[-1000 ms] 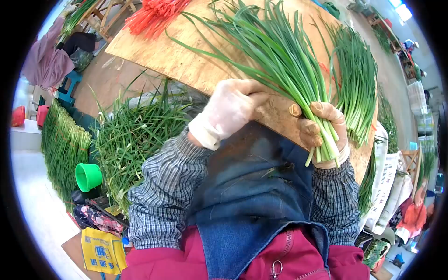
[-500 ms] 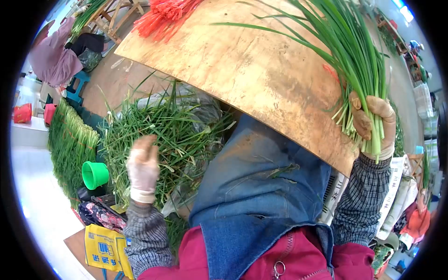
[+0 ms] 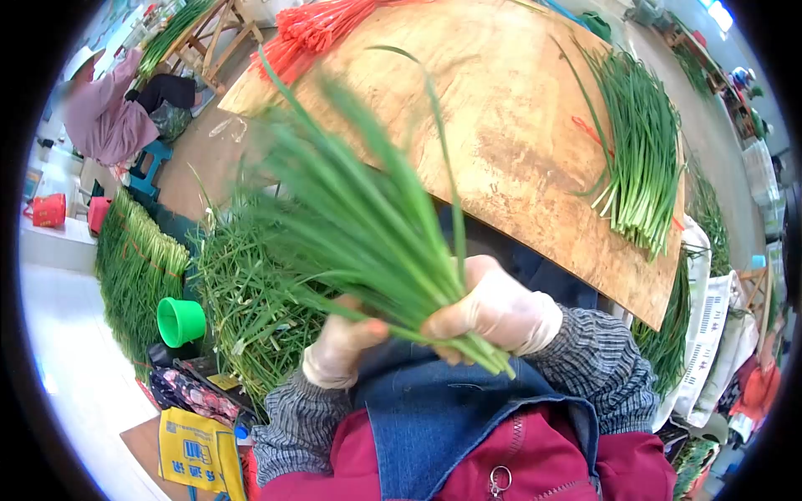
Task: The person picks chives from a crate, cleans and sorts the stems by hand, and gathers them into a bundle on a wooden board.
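Note:
My right hand [image 3: 501, 309], in a pale, soiled glove, is closed round the lower stalks of a bunch of garlic chives [image 3: 401, 225]. The long leaves fan up and to the left, blurred by motion. At the bunch's lower left side, my left hand [image 3: 338, 344], gloved too, has its fingers curled at some outer leaves; part of the fingers is hidden behind them. Another pile of garlic chives [image 3: 643, 150] lies on the right side of the wooden board [image 3: 493, 125], stalk ends towards me.
Loose leaves [image 3: 251, 284] are heaped to my left, beside a green cup [image 3: 180, 322] and stacked bundles of chives [image 3: 138, 267]. Red ties [image 3: 313, 33] lie at the board's far left. A yellow bag [image 3: 196, 451] is at lower left. A person [image 3: 109, 117] sits at upper left.
My right hand has brought the bunch from the board's right side to in front of my chest. My left hand has moved right, from over the leaf heap to the bunch, and its fingers have curled.

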`<state>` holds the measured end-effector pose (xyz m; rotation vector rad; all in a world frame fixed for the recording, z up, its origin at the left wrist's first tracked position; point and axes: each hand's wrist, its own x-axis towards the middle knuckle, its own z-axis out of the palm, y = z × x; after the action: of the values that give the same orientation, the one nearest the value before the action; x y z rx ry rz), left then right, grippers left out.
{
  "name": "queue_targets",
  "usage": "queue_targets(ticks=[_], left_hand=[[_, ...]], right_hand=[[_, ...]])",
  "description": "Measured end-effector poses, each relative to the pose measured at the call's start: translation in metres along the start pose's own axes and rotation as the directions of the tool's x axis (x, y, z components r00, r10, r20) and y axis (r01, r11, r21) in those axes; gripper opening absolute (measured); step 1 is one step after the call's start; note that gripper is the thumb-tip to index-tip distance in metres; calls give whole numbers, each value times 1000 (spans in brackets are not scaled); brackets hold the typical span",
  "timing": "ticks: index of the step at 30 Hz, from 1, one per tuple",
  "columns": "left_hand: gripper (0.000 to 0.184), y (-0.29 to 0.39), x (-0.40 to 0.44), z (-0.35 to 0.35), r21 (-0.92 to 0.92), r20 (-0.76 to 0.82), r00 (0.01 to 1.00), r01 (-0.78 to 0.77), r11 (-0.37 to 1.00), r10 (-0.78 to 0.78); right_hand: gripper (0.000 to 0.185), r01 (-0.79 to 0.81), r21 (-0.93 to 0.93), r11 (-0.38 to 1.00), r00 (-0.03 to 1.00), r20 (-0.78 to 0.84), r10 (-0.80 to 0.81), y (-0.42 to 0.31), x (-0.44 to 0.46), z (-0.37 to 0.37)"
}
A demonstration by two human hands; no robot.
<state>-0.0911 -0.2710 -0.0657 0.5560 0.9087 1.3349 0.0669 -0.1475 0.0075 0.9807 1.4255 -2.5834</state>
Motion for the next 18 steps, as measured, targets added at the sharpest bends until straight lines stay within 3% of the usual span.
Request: queue_targets(ticks=[2,3,8,10,11,15,18], left_hand=[[80,25,-6,29,-15,-242,932,-283,959,271],[85,35,-7,27,181,-262,902,-304,935,344],[56,106,39,79,235,-104,770,-595,768,629],[32,133,64,99,298,39,819,-557,775,573],[33,139,79,98,306,54,873,-476,825,484],[34,128,136,63,420,35,996,-91,903,84],[42,99,125,35,438,-47,966,249,864,-255]], right_hand=[[17,95,34,995,993,72,-98,-12,-6,13],[17,141,32,990,985,94,-143,-18,-9,14],[18,435,180,882,898,-13,-440,-48,-20,15],[19,523,284,804,844,-38,-536,-47,-10,5],[19,563,384,732,802,-40,-596,-44,0,-1],[19,466,573,675,866,-140,-479,-11,35,-16],[21,341,646,683,935,-156,-319,39,62,-20]])
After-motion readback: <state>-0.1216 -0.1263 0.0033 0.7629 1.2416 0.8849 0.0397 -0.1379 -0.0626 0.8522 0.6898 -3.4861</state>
